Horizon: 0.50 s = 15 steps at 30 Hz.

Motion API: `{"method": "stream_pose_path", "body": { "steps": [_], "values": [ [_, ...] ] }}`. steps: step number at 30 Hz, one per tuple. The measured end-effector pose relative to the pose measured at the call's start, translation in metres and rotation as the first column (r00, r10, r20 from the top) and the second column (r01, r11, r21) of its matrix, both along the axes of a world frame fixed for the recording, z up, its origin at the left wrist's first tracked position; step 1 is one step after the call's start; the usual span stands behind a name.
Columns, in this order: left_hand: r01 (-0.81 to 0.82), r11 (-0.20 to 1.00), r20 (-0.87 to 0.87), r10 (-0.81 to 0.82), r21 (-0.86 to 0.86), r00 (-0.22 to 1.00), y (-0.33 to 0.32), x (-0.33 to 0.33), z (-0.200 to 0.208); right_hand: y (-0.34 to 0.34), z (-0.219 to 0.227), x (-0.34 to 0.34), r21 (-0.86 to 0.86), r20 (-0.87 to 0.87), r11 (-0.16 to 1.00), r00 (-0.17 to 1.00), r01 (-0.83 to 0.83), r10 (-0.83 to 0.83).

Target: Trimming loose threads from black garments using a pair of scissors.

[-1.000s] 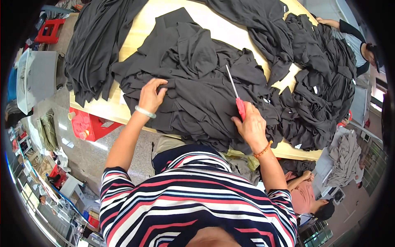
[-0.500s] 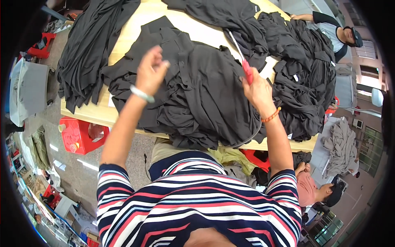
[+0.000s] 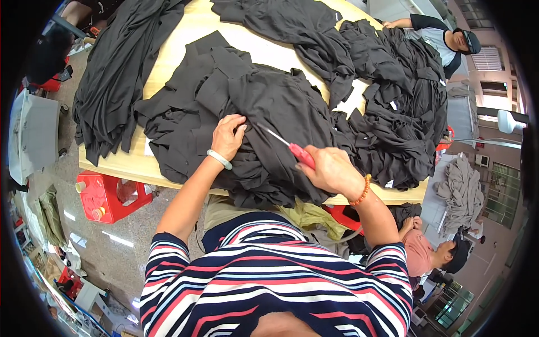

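Note:
A dark garment (image 3: 281,106) lies bunched on the wooden table in front of me. My left hand (image 3: 227,138) is closed on its cloth near the middle, fingertips pinching a fold. My right hand (image 3: 332,169) grips a thin metal-shafted tool with a red handle (image 3: 303,155). The shaft slants up and left, its tip at the cloth just right of my left hand. I cannot make out the tip's exact shape, nor whether it touches the fabric.
More dark garments hang over the table (image 3: 160,95) at the left and pile up (image 3: 393,106) at the right. A red plastic stool (image 3: 106,196) stands below the table's left edge. One person (image 3: 438,45) is at the far right, another (image 3: 424,253) at the near right.
My left hand has come down from above the garment and closed on its cloth. My right hand has swung the tool left and nearer, from upright to slanting toward the left hand.

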<state>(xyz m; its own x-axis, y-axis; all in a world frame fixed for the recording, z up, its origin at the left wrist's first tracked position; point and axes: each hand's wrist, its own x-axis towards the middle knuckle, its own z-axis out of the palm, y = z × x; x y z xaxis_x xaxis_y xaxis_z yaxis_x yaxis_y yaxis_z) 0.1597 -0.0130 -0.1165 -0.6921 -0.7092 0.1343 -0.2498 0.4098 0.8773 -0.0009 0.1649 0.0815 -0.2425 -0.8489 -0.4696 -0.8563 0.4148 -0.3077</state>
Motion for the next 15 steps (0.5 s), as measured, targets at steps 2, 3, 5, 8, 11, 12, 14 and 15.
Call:
{"method": "stream_pose_path", "body": {
  "steps": [2, 3, 5, 8, 11, 12, 14, 15],
  "values": [
    [0.003, 0.995, -0.007, -0.002, 0.101, 1.000, -0.007, -0.002, -0.001, -0.009, -0.004, -0.001, -0.040, -0.021, 0.999, 0.999, 0.027, -0.027],
    [-0.061, 0.948, 0.002, 0.063, 0.312, 0.998, -0.009, -0.006, -0.001, -0.013, -0.004, -0.002, -0.031, -0.031, 0.998, 0.998, 0.052, -0.053],
    [-0.158, 0.738, 0.002, 0.208, 0.656, 0.978, -0.016, -0.013, -0.003, -0.015, -0.006, -0.001, -0.018, -0.040, 0.997, 0.997, 0.073, -0.073],
    [-0.082, 0.282, -0.020, 0.341, 0.956, 0.940, -0.031, -0.024, 0.004, -0.009, -0.012, -0.001, -0.120, 0.002, 0.981, 0.989, 0.149, -0.150],
    [0.041, 0.184, -0.091, 0.271, 0.982, 0.958, -0.046, -0.028, 0.010, -0.002, -0.014, -0.001, -0.073, 0.022, 0.981, 0.984, 0.180, -0.178],
    [0.083, 0.123, -0.108, 0.210, 0.989, 0.972, -0.051, -0.031, 0.009, -0.002, -0.013, -0.002, -0.070, 0.023, 0.982, 0.984, 0.176, -0.175],
    [0.051, 0.164, -0.083, 0.190, 0.985, 0.978, -0.056, -0.030, -0.009, -0.004, -0.011, -0.001, -0.049, 0.040, 0.983, 0.984, 0.176, -0.174],
    [0.077, 0.206, -0.108, 0.144, 0.976, 0.984, -0.058, -0.027, -0.018, -0.006, -0.010, -0.002, -0.047, 0.044, 0.983, 0.984, 0.175, -0.173]
  ]
}}
